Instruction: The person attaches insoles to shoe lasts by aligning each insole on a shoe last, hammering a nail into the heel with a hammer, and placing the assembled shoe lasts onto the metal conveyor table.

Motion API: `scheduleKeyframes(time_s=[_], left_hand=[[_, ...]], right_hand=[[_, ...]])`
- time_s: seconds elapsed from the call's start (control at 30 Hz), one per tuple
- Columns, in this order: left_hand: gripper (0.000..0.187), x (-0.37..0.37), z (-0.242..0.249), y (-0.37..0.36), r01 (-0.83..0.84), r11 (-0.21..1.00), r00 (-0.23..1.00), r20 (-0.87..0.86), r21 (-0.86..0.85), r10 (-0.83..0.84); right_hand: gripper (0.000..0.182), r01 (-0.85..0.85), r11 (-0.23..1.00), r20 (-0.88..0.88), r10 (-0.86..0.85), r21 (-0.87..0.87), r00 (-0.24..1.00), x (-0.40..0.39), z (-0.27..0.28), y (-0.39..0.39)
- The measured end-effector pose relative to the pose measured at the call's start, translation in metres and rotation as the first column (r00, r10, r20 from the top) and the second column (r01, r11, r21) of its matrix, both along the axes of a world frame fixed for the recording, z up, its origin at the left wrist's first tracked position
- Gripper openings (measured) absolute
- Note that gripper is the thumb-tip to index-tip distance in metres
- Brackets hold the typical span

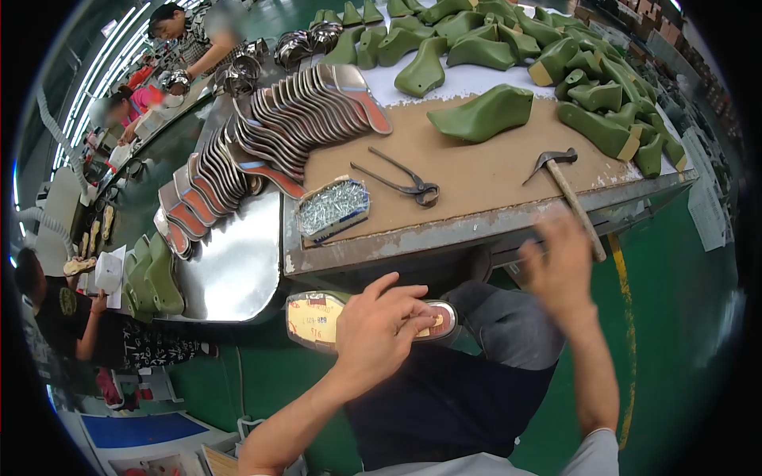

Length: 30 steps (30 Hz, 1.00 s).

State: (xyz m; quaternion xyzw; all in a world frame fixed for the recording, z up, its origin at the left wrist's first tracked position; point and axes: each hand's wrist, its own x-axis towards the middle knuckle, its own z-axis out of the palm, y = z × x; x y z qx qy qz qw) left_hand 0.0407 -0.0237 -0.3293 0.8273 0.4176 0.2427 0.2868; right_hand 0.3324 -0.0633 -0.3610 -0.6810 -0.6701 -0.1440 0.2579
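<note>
A sole-up shoe last (pixel 313 321) with a yellowish, marked insole lies across my lap. My left hand (pixel 379 327) rests over its middle, thumb and fingertips pinched together near the brown heel end (pixel 441 319); whatever is between them is too small to make out. My right hand (pixel 558 274) is raised off the lap, blurred by motion, its fingers apart and holding nothing visible. Close to it, a hammer (pixel 565 184) lies on the bench, its wooden handle reaching past the front edge. Pincers (pixel 409 181) and a box of nails (pixel 333 209) are on the bench too.
Green shoe lasts (pixel 484 113) crowd the back and right of the bench (pixel 476 226). Rows of insoles (pixel 294 119) stand at the left beside a metal tray (pixel 238 274). Other people (pixel 198 44) work at the far left. A yellow line (pixel 627 333) marks the green floor.
</note>
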Motion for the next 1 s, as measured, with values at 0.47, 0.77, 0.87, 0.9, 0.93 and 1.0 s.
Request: scheduleKeyframes(time_s=[0.47, 0.77, 0.87, 0.9, 0.93, 1.0], left_hand=[[0.009, 0.005, -0.001, -0.001, 0.026, 0.996, 0.997, -0.077, 0.080, -0.020], [0.013, 0.001, -0.008, 0.001, 0.062, 0.985, 0.998, -0.003, 0.160, -0.062], [0.015, 0.001, -0.007, 0.001, 0.062, 0.981, 0.998, -0.009, 0.183, -0.062], [0.012, 0.002, -0.006, 0.001, 0.044, 0.979, 0.999, -0.012, 0.200, -0.043], [0.009, 0.002, -0.006, -0.001, 0.027, 0.976, 1.000, -0.018, 0.214, -0.024], [0.008, 0.002, -0.006, -0.003, 0.019, 0.975, 0.999, -0.031, 0.221, -0.013]], right_hand=[[0.047, 0.011, 0.980, -0.694, -0.149, -0.200, 0.704, 0.035, 0.013, -0.060], [0.053, -0.487, 0.873, -0.584, 0.380, -0.031, 0.717, -0.021, 0.062, -0.118], [0.056, -0.599, 0.801, -0.571, 0.483, -0.019, 0.663, -0.028, 0.076, -0.118], [0.057, -0.606, 0.795, -0.556, 0.499, -0.010, 0.665, -0.029, 0.080, -0.117], [0.057, -0.613, 0.790, -0.543, 0.513, -0.003, 0.664, -0.033, 0.083, -0.116], [0.056, -0.596, 0.803, -0.528, 0.502, -0.008, 0.684, -0.037, 0.079, -0.118]])
